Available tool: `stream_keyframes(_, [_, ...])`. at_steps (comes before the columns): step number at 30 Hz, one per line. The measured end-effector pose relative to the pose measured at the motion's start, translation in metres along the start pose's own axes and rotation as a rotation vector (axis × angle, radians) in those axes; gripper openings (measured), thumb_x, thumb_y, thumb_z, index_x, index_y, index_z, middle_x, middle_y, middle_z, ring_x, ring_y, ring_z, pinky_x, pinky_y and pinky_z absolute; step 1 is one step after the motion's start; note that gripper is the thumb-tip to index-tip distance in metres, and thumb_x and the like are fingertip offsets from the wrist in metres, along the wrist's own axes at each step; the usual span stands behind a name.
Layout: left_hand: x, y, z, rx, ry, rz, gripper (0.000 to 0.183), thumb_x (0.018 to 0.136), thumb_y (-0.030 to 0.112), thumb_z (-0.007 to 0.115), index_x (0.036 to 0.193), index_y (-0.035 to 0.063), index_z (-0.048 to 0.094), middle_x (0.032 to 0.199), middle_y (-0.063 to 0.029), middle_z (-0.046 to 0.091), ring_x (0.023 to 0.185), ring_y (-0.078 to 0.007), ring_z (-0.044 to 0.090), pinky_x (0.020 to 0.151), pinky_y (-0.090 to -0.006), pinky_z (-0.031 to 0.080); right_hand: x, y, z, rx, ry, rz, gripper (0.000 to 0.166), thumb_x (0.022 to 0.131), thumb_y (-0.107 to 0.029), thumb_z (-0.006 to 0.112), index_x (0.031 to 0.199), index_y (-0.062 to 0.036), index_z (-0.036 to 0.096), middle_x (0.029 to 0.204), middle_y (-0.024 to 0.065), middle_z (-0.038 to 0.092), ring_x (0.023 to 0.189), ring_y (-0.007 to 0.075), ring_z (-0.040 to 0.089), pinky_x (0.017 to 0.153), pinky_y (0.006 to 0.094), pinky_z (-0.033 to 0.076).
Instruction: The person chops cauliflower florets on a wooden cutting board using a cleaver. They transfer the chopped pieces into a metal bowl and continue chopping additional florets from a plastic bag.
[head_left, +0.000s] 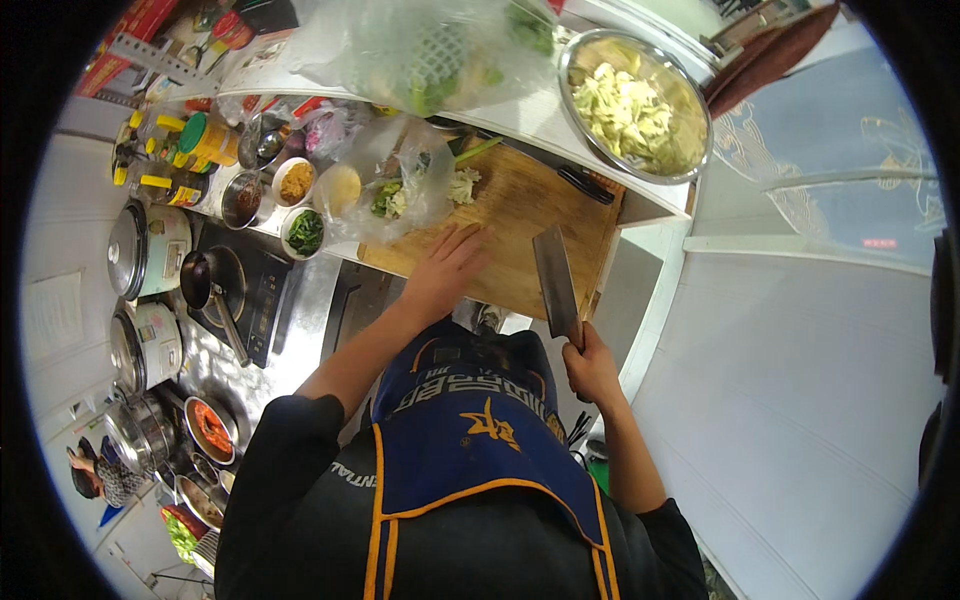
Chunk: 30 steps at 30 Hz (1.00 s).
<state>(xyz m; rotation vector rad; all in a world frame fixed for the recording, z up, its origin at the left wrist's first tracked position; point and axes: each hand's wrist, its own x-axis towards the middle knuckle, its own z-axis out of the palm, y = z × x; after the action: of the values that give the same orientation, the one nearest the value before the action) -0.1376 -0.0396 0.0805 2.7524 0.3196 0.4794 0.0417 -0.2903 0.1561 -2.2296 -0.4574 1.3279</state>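
Note:
My right hand (594, 369) grips the handle of a cleaver (555, 281). Its broad blade angles over the right front part of a wooden cutting board (517, 217). On the board's front left lies my left hand (448, 268), fingers stretched out and nothing held. Just past those fingertips is a clear plastic bag (420, 206) with cut pale-green vegetable pieces (388, 199) showing in or through it. A loose pale vegetable piece (463, 185) sits beside the bag, and a green stalk (478, 150) lies near the back of the board.
A steel bowl of chopped cabbage-like leaves (622, 105) stands on the raised shelf. A black-handled tool (585, 185) rests at the board's back edge. To the left are a bowl of chopped greens (305, 232), an induction cooker with a ladle (225, 315) and several bottles. A person (112, 476) is far left.

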Motion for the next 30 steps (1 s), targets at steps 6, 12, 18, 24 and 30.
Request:
stream_keyframes(6, [0.077,-0.063,0.074,0.542,-0.215,-0.575,0.04,0.096,0.027,0.056,0.132,0.0104,0.061,0.135,-0.0148,0.059,0.124,-0.0322,0.056,0.102,-0.0443,0.046,0.025,0.059,0.013,0.03,0.111,-0.166,0.029,0.089,-0.024,0.058,0.107,-0.0016,0.054,0.095,0.0293,0.064,0.093,0.0494,0.061,0.077,0.052,0.048])
stream_keyframes(12, [0.102,-0.059,0.082,0.362,-0.383,-0.403,0.038,0.092,0.034,0.066,0.12,0.0085,0.063,0.122,-0.0139,0.065,0.115,-0.0315,0.06,0.094,-0.0453,0.049,0.021,0.062,0.012,0.014,0.169,-0.191,0.029,0.089,-0.023,0.059,0.107,-0.001,0.053,0.096,0.0318,0.064,0.094,0.053,0.061,0.078,0.0555,0.048])
stream_keyframes(18, [0.061,0.014,0.094,0.003,-0.138,0.084,0.043,0.085,0.019,0.071,0.126,0.0089,0.062,0.119,-0.0152,0.063,0.111,-0.0347,0.06,0.093,-0.0454,0.05,0.042,0.095,0.028,0.061,0.238,-0.174,0.028,0.09,-0.022,0.06,0.107,-0.0011,0.052,0.095,0.0326,0.065,0.093,0.054,0.06,0.076,0.0574,0.047])
stream_keyframes(24, [0.046,-0.012,0.092,-0.241,0.016,-0.194,0.049,0.085,0.007,0.064,0.134,0.0053,0.058,0.132,-0.0199,0.058,0.122,-0.0412,0.055,0.102,-0.0469,0.047,0.05,0.103,0.031,0.036,0.247,-0.244,0.026,0.092,-0.022,0.058,0.104,-0.0009,0.051,0.089,0.03,0.064,0.089,0.0525,0.061,0.074,0.0536,0.048])
stream_keyframes(30, [0.077,-0.011,0.097,-0.457,-0.238,-0.482,0.047,0.094,0.02,0.068,0.138,0.0046,0.058,0.141,-0.0222,0.055,0.128,-0.0374,0.056,0.104,-0.0414,0.048,0.052,0.099,0.032,-0.049,0.196,-0.268,0.03,0.093,-0.026,0.062,0.108,-0.0024,0.05,0.091,0.0314,0.066,0.089,0.0537,0.062,0.073,0.0583,0.048])
